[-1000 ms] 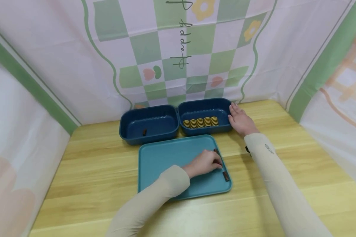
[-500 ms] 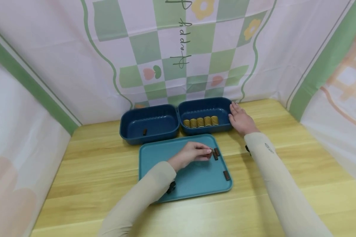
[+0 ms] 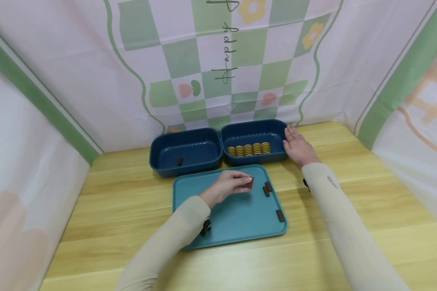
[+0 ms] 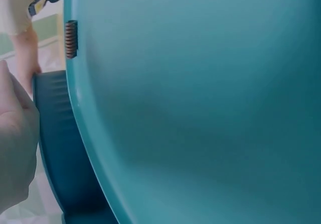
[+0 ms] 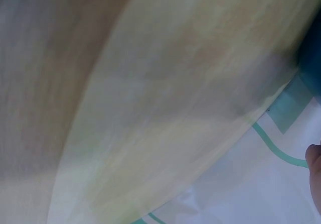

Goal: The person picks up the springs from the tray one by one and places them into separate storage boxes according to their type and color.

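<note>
My left hand [image 3: 224, 186] pinches a small brown ridged block [image 3: 249, 182] between thumb and fingertips, above the teal tray [image 3: 240, 226]. Similar ridged blocks lie near the tray's right side: a close pair [image 3: 267, 188] and a single block [image 3: 280, 215] lower down. My right hand [image 3: 300, 148] rests with straight fingers against the right end of the right dark blue bin [image 3: 253, 126]. That bin holds several rows of yellow-and-black discs [image 3: 248, 150]. The left wrist view shows part of the left hand [image 4: 17, 143] beside the tray, but not the held block.
The left dark blue bin [image 3: 187, 132] adjoins the right one behind the tray and contains one small brown block [image 3: 180, 161]. All stand on a wooden table [image 3: 105, 226]. A patterned cloth [image 3: 183, 56] hangs close behind the bins.
My left hand was at the tray's right edge. It has picked up a brown ridged block and carried it left, away from the pair. My right hand stays at the bin.
</note>
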`<state>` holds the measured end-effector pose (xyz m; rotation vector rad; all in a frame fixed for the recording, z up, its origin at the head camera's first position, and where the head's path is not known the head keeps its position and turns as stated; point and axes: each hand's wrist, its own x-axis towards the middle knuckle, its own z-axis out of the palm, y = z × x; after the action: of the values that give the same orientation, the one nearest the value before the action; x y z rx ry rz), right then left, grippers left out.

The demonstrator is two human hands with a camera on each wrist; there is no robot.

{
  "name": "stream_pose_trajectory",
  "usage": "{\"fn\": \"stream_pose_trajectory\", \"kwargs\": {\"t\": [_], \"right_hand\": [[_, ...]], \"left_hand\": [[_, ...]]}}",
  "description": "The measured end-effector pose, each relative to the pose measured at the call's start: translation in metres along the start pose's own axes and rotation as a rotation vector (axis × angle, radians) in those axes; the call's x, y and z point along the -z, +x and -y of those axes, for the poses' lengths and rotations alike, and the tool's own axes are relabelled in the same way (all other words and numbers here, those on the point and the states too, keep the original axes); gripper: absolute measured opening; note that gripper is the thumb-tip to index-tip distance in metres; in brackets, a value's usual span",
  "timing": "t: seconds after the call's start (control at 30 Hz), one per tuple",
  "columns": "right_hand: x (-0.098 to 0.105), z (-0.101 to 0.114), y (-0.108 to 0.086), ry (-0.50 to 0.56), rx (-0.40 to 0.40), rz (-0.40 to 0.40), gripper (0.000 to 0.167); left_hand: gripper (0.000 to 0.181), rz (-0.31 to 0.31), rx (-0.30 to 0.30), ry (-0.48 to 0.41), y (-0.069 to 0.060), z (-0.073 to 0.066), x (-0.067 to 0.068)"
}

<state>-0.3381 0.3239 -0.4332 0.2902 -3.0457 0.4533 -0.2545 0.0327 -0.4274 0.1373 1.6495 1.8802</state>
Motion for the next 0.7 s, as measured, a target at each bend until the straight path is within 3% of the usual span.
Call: {"fn": "stream_pose_trajectory", "kwargs": {"t": [0.43, 0.7], "right_hand": [[-0.001, 0.000, 0.000, 0.014, 0.002, -0.010, 0.056], [-0.001, -0.001, -0.001, 0.011, 0.001, -0.020, 0.056]], "left_hand": [[0.027, -0.068, -0.010, -0.031, -0.002, -0.010, 0.017], [0.026, -0.093, -0.033, 0.000, -0.008, -0.021, 0.033]]}}
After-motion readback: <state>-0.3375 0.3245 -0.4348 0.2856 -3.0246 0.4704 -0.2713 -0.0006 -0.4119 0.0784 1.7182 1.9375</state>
